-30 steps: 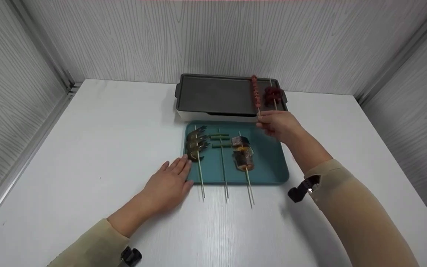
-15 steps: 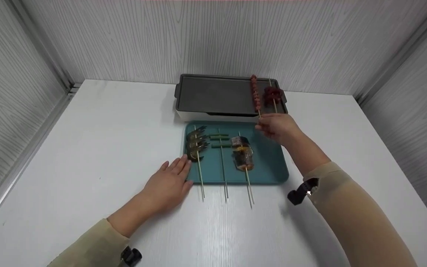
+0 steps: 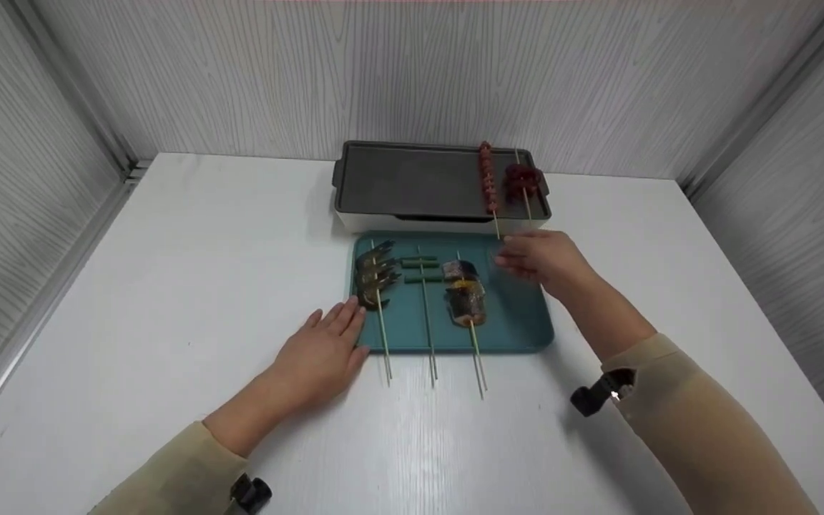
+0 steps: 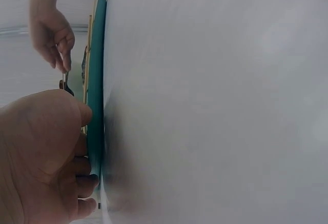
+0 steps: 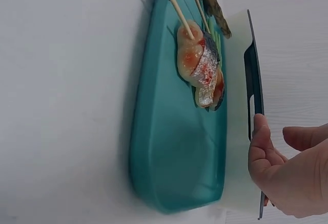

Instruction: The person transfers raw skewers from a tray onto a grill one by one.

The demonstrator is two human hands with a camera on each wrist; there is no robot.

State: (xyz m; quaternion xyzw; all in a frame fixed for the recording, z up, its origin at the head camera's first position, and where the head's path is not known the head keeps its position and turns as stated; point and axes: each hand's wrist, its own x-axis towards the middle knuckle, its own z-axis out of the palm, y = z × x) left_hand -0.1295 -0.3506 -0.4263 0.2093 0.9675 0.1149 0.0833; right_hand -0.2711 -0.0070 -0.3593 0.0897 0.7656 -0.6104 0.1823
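My right hand (image 3: 544, 261) hovers above the teal tray's far right corner, its thumb and forefinger apart in the right wrist view. Just beyond the fingertips is the stick end of a skewer of small red pieces (image 3: 488, 179), lying across the black griddle (image 3: 412, 179). To its right on the griddle lies a skewer of dark red pieces (image 3: 522, 182). My left hand (image 3: 322, 354) rests with straight fingers against the left edge of the teal tray (image 3: 519, 332). The tray bears a shrimp skewer (image 3: 375, 275), a skewer of green stalk pieces (image 3: 420, 279) and a fish skewer (image 3: 466, 300).
The griddle's white base (image 3: 440, 225) stands directly behind the tray, close to the rear wall panel (image 3: 412, 71). Stick ends of the tray's skewers overhang its near edge above the white table (image 3: 412, 443). Side panels stand left and right.
My right hand has let go of the red-piece skewer's stick and drawn back slightly toward me. That skewer stays on the griddle. The left hand keeps its place at the tray.
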